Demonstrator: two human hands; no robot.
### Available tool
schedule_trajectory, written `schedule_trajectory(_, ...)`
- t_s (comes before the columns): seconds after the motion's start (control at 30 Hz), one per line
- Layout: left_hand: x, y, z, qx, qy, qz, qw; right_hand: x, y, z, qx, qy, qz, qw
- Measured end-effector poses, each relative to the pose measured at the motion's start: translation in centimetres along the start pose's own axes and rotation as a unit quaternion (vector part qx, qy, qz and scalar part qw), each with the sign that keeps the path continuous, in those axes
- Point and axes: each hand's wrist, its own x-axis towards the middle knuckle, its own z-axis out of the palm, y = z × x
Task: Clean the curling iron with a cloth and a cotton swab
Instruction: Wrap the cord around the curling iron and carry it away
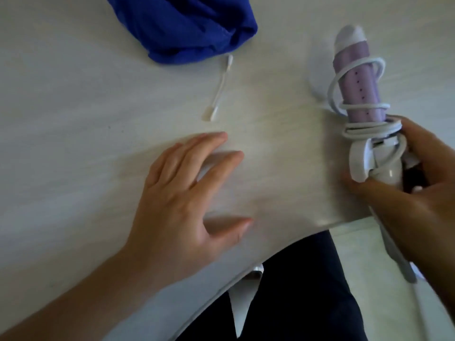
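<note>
The curling iron point(354, 77) has a lilac barrel, a white tip and a white handle, with its white cord wound around it. It points away from me at the table's right edge. My right hand point(418, 193) grips its handle. A crumpled blue cloth point(187, 28) lies at the top middle. A white cotton swab point(219, 92) lies just below the cloth, one end touching it. My left hand point(187, 190) rests flat on the table with fingers spread, holding nothing, a short way below the swab.
The pale wood-grain table point(73, 119) fills most of the view; its front edge runs diagonally from lower left to the right. My dark trousers point(295, 291) show below the edge. The cord point(406, 274) trails down past my right hand.
</note>
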Motion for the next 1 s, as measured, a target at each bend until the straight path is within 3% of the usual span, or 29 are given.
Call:
schedule_trajectory(0.23,-0.3,1.5,0.5,0.012,0.023,-0.040,0.999,-0.1,-1.2,0.5,-0.012,0.062,0.030,0.998)
schedule_trajectory(0.43,0.1,2.9,-0.6,-0.002,0.007,-0.080,0.997,0.0,-1.9,-1.0,-0.012,-0.004,0.053,0.999)
schedule_trajectory(0.7,-1.1,12.0,-9.4,-0.219,-0.103,-0.244,0.939,-7.4,-4.1,-10.0,0.153,-0.048,0.111,0.981)
schedule_trajectory(1.0,-2.8,22.4,-17.3,-0.303,-0.089,-0.211,0.925,-19.3,-1.7,-21.5,0.220,-0.012,0.129,0.967)
